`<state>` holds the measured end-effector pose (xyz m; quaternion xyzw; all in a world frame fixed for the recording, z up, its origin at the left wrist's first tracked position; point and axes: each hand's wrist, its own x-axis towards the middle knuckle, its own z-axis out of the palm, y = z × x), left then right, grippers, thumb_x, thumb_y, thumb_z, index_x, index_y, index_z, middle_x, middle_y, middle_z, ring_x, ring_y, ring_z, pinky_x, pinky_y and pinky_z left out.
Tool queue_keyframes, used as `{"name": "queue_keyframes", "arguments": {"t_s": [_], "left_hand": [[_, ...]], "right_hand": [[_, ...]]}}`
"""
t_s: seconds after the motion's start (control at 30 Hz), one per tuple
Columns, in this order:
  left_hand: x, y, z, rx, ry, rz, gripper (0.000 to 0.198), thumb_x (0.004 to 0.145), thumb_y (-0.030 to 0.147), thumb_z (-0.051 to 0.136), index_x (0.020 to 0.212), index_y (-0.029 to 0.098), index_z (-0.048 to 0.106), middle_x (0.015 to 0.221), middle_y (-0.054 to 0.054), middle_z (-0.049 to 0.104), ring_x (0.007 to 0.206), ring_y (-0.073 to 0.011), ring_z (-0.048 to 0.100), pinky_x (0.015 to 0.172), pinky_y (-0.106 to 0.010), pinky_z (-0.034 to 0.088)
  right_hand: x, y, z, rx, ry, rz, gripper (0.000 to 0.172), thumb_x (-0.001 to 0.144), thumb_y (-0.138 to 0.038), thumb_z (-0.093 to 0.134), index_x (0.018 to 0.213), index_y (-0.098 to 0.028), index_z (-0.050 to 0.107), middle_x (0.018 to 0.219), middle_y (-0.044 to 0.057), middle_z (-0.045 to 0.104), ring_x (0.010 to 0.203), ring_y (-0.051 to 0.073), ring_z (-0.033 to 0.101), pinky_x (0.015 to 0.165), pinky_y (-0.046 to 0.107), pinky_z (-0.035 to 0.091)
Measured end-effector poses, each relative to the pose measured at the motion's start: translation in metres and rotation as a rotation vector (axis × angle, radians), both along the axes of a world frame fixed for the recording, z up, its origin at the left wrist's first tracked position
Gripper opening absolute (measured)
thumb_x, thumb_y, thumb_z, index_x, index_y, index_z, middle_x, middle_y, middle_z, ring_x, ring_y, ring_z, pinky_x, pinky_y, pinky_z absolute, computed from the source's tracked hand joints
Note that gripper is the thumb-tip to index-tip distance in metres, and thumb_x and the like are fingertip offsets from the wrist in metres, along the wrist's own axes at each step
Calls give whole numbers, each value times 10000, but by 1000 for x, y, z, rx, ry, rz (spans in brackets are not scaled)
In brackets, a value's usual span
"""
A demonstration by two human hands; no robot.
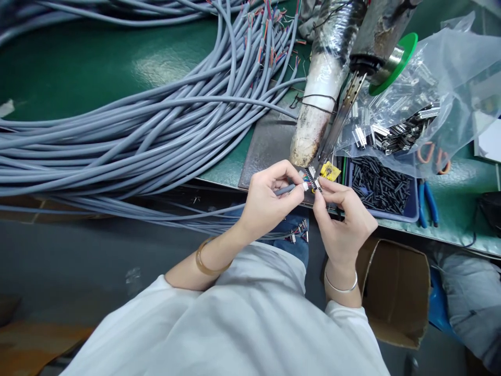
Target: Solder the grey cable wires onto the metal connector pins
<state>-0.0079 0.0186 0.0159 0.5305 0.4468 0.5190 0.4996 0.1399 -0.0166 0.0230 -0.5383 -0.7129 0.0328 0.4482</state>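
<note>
My left hand [270, 193] is closed around the end of a grey cable [285, 189], whose thin coloured wires fan out past the fingertips. Pinched between my right thumb and fingers is a small metal multi-pin connector [312, 176]; my right hand [341, 214] is closed on its near end. The coloured wires meet the connector, but I cannot tell which of them are joined to it. Just beyond the fingertips are the slim metal tip of a soldering iron [336, 125] and a yellow piece [331, 171] on the bench.
A large bundle of grey cables [156, 125] covers the left of the green bench. Right of the iron lie a plastic bag of connectors [410, 125], a bin [412, 211] of black sleeves, pliers [430, 203] and orange-handled scissors [444, 162]. A cardboard box [395, 292] stands below.
</note>
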Motion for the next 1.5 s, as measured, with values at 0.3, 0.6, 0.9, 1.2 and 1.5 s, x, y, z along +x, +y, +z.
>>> {"name": "queue_keyframes", "arguments": {"t_s": [0.3,0.6,0.9,1.2,1.5], "left_hand": [[2,-2,-2,54,89,30,83,777,134,674,721,161,618,693,8,642,569,-78,553,512,-181,415],[4,-2,-2,58,80,56,79,781,124,671,738,160,615,735,5,646,587,-76,555,522,-179,422],[2,-5,-6,67,78,27,89,829,174,684,760,162,629,763,-14,662,596,-81,558,505,-180,404],[4,-5,-8,102,64,47,75,832,160,678,785,162,621,752,11,637,506,-41,443,462,-180,335],[3,-3,-6,135,39,54,73,839,159,678,788,167,627,755,-4,644,576,-69,532,492,-181,387]], "right_hand": [[-1,3,-1,42,-26,-54,99,901,-163,710,877,-240,654,988,8,805,914,166,784,759,271,624],[-2,4,-1,33,-6,-56,98,882,-161,738,874,-232,670,973,2,802,916,158,779,763,260,615],[-1,3,-1,2,-7,-33,107,886,-168,733,850,-229,653,944,9,793,910,163,774,765,274,612],[-2,5,-1,9,1,-55,90,900,-187,719,852,-232,658,935,4,790,897,164,773,754,277,617],[-5,5,2,52,22,-59,104,879,-163,737,866,-235,664,950,-1,793,896,163,774,763,277,625]]}}
